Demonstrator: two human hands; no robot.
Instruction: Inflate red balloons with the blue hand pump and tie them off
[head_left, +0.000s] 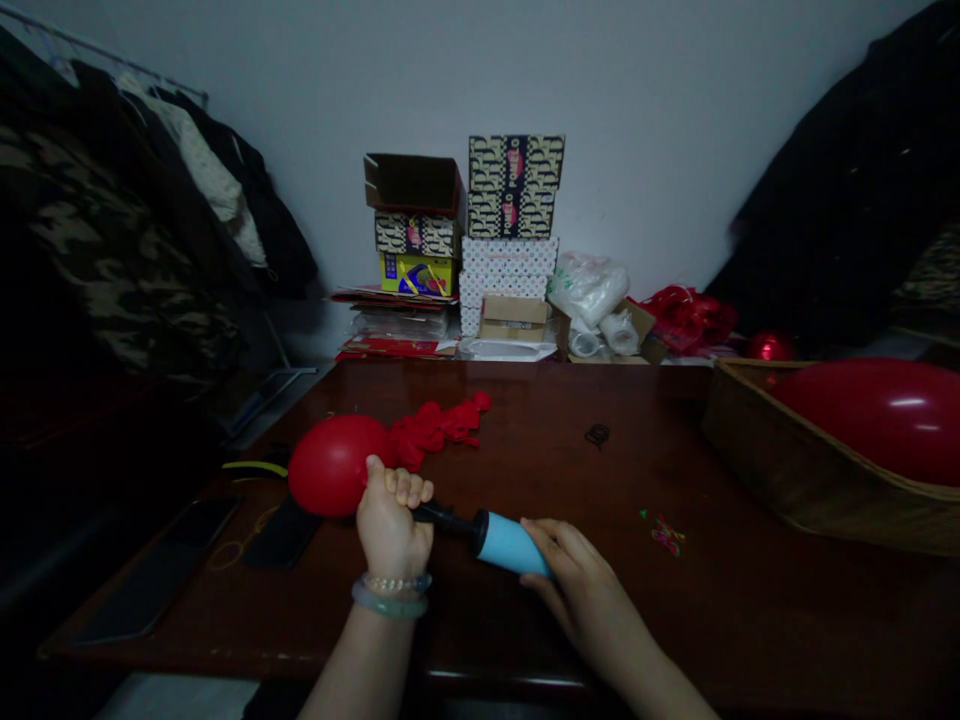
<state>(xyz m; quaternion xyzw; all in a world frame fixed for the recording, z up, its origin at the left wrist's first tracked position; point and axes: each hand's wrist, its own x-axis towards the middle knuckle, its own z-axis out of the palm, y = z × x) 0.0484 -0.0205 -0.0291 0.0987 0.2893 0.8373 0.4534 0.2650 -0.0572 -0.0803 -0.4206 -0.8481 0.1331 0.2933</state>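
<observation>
A red balloon [330,466], partly inflated, points left from my left hand [395,510]. That hand is closed round the balloon's neck and the black nozzle end of a hand balloon pump [514,543]. The pump's light blue barrel lies in the grip of my right hand [581,575], whose fingers wrap its right end. Behind the balloon, a heap of limp red balloons [439,428] stretches over the table. The neck of the inflated balloon is hidden by my left fingers.
On the brown table [525,440] are a dark phone [281,535], a larger dark tablet-like slab [161,570], a black cord [597,434] and small coloured bands [666,535]. At right, a basket [810,470] holds a big red balloon [885,415]. Stacked boxes [510,270] stand by the wall.
</observation>
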